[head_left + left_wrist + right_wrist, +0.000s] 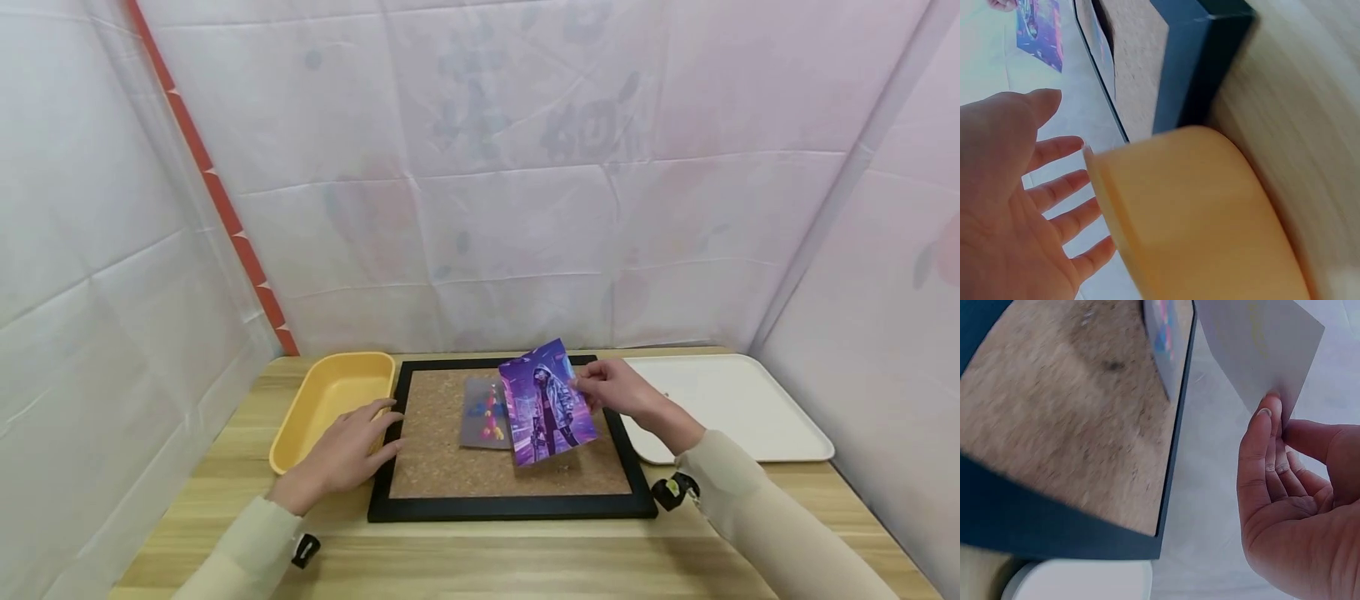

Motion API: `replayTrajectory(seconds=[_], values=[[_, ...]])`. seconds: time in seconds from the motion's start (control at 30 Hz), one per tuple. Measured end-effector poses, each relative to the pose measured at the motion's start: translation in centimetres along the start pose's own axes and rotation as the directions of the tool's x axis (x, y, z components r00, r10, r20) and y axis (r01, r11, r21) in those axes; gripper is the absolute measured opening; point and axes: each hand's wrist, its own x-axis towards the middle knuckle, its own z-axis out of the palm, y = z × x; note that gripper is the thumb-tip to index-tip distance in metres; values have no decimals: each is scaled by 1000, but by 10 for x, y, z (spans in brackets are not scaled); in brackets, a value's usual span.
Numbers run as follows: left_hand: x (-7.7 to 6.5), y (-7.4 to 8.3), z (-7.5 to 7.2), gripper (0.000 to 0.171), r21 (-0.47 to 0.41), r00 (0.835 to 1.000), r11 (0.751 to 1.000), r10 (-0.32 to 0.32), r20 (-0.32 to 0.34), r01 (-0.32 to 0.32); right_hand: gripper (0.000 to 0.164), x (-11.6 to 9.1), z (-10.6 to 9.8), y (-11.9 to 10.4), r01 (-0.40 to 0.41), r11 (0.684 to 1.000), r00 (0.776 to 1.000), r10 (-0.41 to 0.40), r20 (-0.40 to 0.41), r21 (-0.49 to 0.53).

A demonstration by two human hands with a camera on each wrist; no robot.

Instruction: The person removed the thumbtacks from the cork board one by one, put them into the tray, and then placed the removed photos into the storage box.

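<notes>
My right hand pinches the right edge of a purple picture card showing a hooded figure. The card is tilted above the cork board, and its pale back faces the right wrist view. A second card, grey with colourful shapes, lies on the cork, partly covered by the purple one in the head view. My left hand holds nothing; its fingers are spread at the board's left side, over the rim of the yellow tray.
The board has a raised black frame. To its right a white tray stands on the wooden table; the yellow tray is at its left. White sheeting hangs behind and at both sides.
</notes>
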Motion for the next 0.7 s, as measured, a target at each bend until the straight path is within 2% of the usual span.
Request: replayTrajectory(seconds=[0.1, 0.27, 0.47, 0.7], values=[[-5, -4, 0, 43, -21, 1000, 1000, -19, -12, 18, 25, 4, 4, -5, -1, 1000, 1000, 1, 2, 1], [-11, -10, 0, 43, -26, 999, 1000, -4, -34, 3, 24, 12, 8, -13, -3, 1000, 1000, 3, -7, -15], [-20, -17, -6, 43, -27, 999, 1000, -14, -52, 12, 26, 22, 17, -27, 20, 1000, 1000, -19, -6, 15], [-37, -38, -15, 43, -33, 994, 999, -39, -106, 36, 25, 32, 32, -40, 19, 997, 1000, -19, 4, 78]])
